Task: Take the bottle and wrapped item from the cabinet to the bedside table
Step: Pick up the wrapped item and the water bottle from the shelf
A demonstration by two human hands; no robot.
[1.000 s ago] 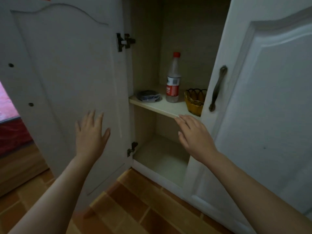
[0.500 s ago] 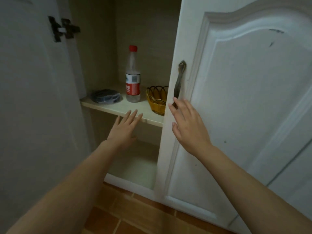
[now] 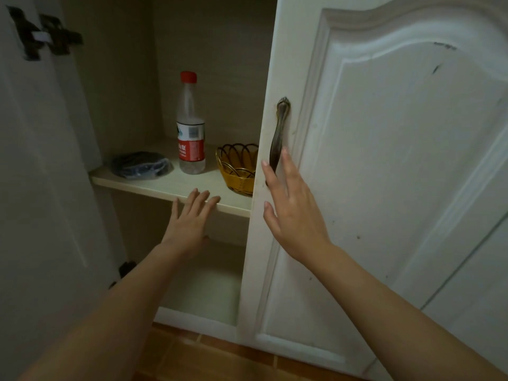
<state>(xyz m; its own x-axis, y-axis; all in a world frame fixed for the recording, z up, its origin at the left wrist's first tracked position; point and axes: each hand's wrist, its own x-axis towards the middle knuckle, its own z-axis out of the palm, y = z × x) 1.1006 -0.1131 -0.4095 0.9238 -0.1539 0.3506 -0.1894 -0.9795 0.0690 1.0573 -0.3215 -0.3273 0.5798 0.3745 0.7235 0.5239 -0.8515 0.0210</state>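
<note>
While the white cabinet (image 3: 214, 64) stands with both doors open, its right door (image 3: 398, 188) fills most of the view and its left door (image 3: 41, 215) runs down the near left side, leaving a narrow opening onto the pale shelf (image 3: 176, 185) where both of the task's things sit. Neither has been lifted yet. The left hand (image 3: 189, 221) reaches into that opening with straight, slightly spread fingers, palm down, its fingertips at the shelf's front edge, and it holds nothing. The right hand (image 3: 291, 207) is likewise flat and empty, fingers fanned against the inner edge of the right door; one finger overlaps the lower end of the dark handle (image 3: 279, 127), though whether it presses on it I cannot tell. The bottle (image 3: 191, 133), clear with a red cap and red label, stands upright farther back on the shelf, almost straight beyond the left fingertips, its long axis vertical. A yellow wire basket (image 3: 237, 171) sits just to its right, half hidden by the door edge. The wrapped item (image 3: 141, 165), dark and flat, lies just left of the bottle. Judging from this, the left hand is the nearer to both, since the door edge stands between the right hand and the shelf; a side-on grasp round the bottle's body looks the natural next reach.
</note>
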